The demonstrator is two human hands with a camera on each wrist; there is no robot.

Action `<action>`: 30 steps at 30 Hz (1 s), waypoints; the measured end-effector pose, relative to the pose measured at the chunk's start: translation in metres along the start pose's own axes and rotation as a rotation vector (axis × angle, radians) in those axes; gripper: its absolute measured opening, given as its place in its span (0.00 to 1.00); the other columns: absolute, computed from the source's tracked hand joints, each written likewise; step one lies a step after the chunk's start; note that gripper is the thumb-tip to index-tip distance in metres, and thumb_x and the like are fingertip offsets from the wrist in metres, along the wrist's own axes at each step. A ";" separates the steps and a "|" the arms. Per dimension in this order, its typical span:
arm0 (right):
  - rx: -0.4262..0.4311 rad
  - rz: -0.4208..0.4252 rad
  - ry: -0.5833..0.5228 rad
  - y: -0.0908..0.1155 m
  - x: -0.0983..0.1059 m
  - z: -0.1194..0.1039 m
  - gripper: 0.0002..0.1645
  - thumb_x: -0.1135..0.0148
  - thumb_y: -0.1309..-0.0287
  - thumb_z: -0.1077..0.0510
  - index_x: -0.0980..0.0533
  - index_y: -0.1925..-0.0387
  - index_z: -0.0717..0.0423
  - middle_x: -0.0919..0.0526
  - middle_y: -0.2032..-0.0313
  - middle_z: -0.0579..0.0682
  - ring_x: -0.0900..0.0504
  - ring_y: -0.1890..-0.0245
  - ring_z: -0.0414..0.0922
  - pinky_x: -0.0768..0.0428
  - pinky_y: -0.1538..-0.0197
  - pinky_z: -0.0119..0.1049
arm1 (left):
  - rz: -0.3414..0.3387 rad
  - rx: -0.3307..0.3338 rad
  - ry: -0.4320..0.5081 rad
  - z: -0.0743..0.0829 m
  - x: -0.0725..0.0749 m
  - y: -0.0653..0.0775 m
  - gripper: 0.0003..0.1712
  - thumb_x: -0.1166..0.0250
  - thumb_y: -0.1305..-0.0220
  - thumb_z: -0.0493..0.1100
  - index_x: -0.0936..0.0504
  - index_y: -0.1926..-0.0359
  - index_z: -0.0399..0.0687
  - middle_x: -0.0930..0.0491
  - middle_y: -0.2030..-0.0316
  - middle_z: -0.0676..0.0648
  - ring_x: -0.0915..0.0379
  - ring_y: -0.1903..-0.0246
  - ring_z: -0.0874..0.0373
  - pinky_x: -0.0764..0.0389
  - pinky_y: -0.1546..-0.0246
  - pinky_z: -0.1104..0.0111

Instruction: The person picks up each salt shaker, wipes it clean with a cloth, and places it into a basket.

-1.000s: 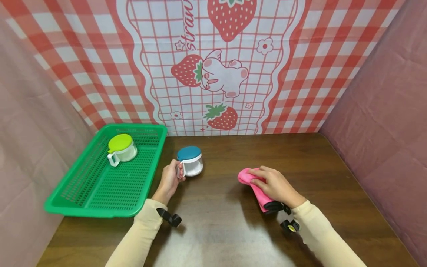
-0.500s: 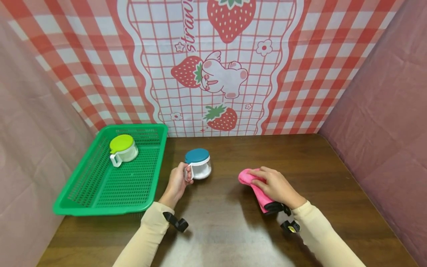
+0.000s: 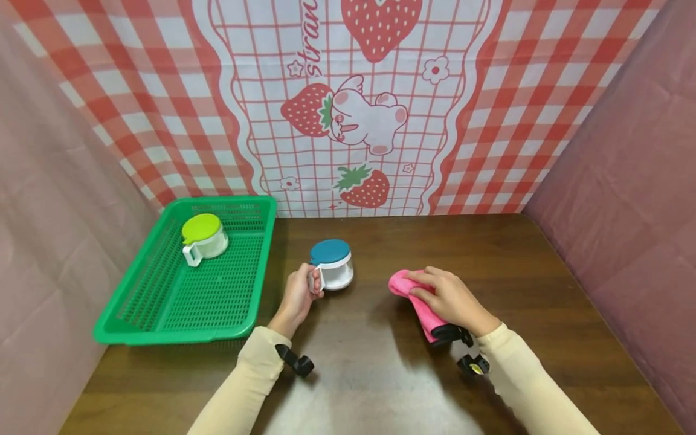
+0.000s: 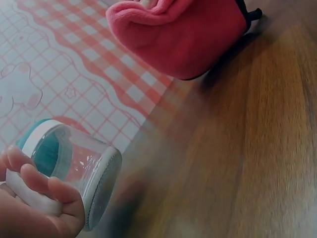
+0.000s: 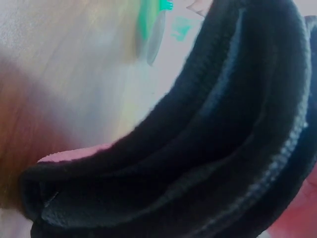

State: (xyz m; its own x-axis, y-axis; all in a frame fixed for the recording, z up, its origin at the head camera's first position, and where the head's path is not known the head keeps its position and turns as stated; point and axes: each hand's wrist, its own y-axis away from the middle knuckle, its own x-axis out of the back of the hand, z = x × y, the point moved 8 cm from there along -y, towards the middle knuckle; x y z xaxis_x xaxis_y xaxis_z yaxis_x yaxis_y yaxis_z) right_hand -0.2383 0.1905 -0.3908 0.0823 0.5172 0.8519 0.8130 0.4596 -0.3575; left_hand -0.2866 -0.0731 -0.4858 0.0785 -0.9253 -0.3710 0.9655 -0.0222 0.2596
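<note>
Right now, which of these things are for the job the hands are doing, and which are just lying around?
Seem part of the job:
blue-lidded jar, held by its handle in the left hand
pink cloth, held in the right hand

Seem to be just around:
green basket, no hand on it
lime-lidded jar, untouched inside the basket
strawberry backdrop, hanging behind

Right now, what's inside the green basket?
One jar with a lime lid, toward the far end of the basket. Whatever lies directly under the jar is hidden.
</note>
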 end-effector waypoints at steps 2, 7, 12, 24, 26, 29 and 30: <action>-0.007 -0.004 -0.004 0.000 0.001 0.000 0.22 0.31 0.47 0.59 0.19 0.48 0.52 0.21 0.69 0.45 0.34 0.74 0.37 0.32 0.68 0.31 | -0.004 0.000 0.008 0.000 -0.003 0.000 0.16 0.56 0.36 0.39 0.34 0.81 0.47 0.37 0.88 0.54 0.42 0.86 0.63 0.36 0.81 0.71; -0.007 0.003 -0.002 0.000 0.002 0.001 0.21 0.31 0.46 0.59 0.19 0.48 0.52 0.20 0.67 0.46 0.32 0.74 0.37 0.31 0.67 0.32 | -0.016 -0.016 -0.003 0.006 -0.011 0.001 0.15 0.55 0.37 0.40 0.34 0.81 0.47 0.37 0.88 0.54 0.42 0.86 0.63 0.36 0.80 0.71; -0.011 0.002 -0.006 0.001 0.002 0.002 0.21 0.32 0.45 0.59 0.19 0.48 0.52 0.19 0.66 0.47 0.31 0.73 0.39 0.30 0.66 0.33 | -0.007 -0.016 -0.018 0.013 -0.016 0.002 0.15 0.55 0.38 0.41 0.34 0.82 0.47 0.37 0.88 0.54 0.43 0.86 0.63 0.36 0.81 0.71; -0.014 -0.003 -0.004 0.002 0.002 0.002 0.21 0.32 0.45 0.59 0.19 0.48 0.52 0.17 0.63 0.48 0.27 0.71 0.39 0.27 0.64 0.34 | -0.032 -0.004 -0.033 0.028 -0.021 0.000 0.15 0.56 0.37 0.41 0.35 0.81 0.47 0.37 0.87 0.53 0.43 0.86 0.63 0.35 0.81 0.71; -0.011 0.002 -0.007 0.002 0.003 0.002 0.21 0.32 0.45 0.59 0.19 0.48 0.52 0.18 0.65 0.46 0.29 0.72 0.38 0.28 0.65 0.33 | -0.034 -0.002 -0.035 0.029 -0.020 -0.001 0.15 0.56 0.36 0.41 0.35 0.81 0.47 0.37 0.87 0.53 0.43 0.86 0.63 0.35 0.81 0.71; -0.007 0.006 -0.011 0.002 0.004 0.001 0.21 0.31 0.45 0.59 0.19 0.48 0.52 0.20 0.68 0.45 0.32 0.74 0.37 0.31 0.67 0.31 | -0.038 0.001 -0.033 0.029 -0.020 -0.001 0.15 0.56 0.36 0.41 0.35 0.81 0.46 0.37 0.87 0.52 0.43 0.85 0.62 0.36 0.81 0.71; -0.007 0.008 -0.014 0.002 0.005 0.001 0.21 0.32 0.45 0.59 0.19 0.48 0.51 0.21 0.68 0.45 0.33 0.74 0.36 0.31 0.67 0.31 | -0.040 0.000 -0.032 0.030 -0.020 -0.002 0.15 0.56 0.36 0.41 0.35 0.80 0.46 0.37 0.87 0.52 0.43 0.85 0.62 0.36 0.81 0.70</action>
State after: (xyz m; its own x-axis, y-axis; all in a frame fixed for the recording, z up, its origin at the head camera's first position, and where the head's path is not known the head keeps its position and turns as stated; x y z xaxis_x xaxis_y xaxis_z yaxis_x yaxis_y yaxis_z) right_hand -0.2374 0.1944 -0.3878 0.0813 0.5307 0.8436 0.8164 0.4501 -0.3618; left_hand -0.2970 -0.0662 -0.4522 0.0322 -0.9354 -0.3521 0.9677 -0.0589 0.2450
